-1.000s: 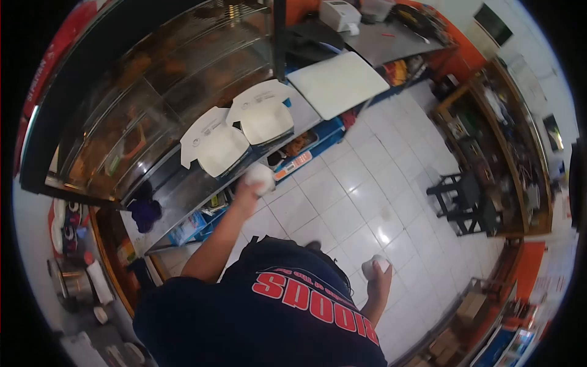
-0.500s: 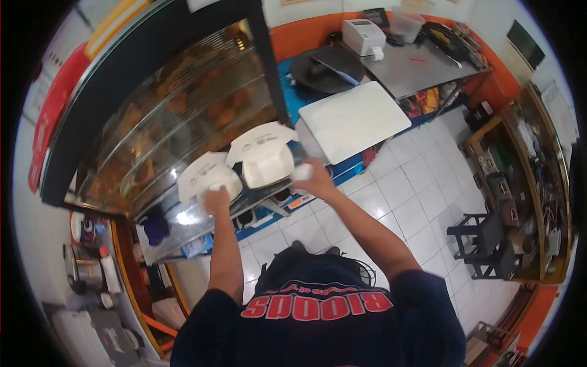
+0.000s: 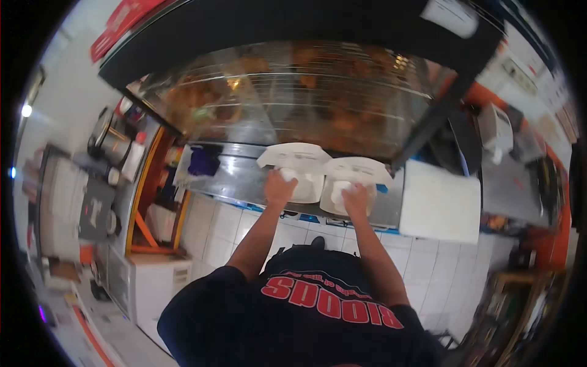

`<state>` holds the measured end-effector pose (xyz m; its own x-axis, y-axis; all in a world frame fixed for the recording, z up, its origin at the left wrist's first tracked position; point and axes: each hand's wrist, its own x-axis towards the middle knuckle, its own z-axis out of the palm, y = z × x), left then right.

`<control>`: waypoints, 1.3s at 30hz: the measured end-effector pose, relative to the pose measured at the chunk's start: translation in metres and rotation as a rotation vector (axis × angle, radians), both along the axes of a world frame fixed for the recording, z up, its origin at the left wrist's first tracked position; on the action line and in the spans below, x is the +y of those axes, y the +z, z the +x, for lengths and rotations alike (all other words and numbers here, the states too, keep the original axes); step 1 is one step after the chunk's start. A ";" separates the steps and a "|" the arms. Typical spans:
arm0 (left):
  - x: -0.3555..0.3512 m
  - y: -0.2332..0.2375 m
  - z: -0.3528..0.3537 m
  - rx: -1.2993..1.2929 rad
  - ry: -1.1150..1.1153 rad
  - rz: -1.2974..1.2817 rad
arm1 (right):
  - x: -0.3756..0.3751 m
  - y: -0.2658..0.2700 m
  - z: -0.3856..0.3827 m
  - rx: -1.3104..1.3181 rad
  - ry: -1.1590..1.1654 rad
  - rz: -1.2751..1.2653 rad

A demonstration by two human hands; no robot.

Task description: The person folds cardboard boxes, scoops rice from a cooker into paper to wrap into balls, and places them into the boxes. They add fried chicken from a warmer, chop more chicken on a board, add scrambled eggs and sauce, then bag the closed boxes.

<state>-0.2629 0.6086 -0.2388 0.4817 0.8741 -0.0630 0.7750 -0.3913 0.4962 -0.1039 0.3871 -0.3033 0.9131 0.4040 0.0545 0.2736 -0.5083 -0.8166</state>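
Two white paper takeaway boxes stand side by side on the metal counter, their printed lids folded back toward the display case. My left hand (image 3: 280, 188) reaches into the left box (image 3: 310, 188), its fingers closed round a small white bundle (image 3: 288, 174). Inside the right box (image 3: 330, 205), my right hand (image 3: 357, 199) grips another white bundle (image 3: 341, 192). Both bundles are partly covered by my fingers, and what is wrapped in them cannot be made out.
Behind the boxes rises a glass display case (image 3: 293, 85) with fried-looking food on wire racks. A white cutting board (image 3: 440, 202) lies to the right, and a purple cloth (image 3: 202, 161) at the counter's left. Farther right stands a white label printer (image 3: 495, 128).
My view has turned left. My right hand, holding its white bundle, has moved from beside the right box into it. The left hand stays at the left box.
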 end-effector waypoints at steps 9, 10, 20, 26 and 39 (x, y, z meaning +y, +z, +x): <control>-0.040 0.011 -0.011 -0.255 0.105 0.594 | -0.116 0.110 0.004 0.483 0.244 0.198; -0.053 0.019 -0.014 -0.279 0.151 0.593 | -0.133 0.111 0.007 0.550 0.307 0.291; -0.249 -0.074 -0.146 0.148 0.085 -0.327 | -0.202 0.091 0.055 0.810 0.606 0.199; -0.313 -0.182 -0.243 -0.177 -0.103 -1.194 | -0.156 0.127 0.030 0.814 0.703 0.103; -0.355 -0.191 -0.465 -0.642 0.420 -1.195 | -0.068 0.106 -0.212 0.848 0.877 -0.252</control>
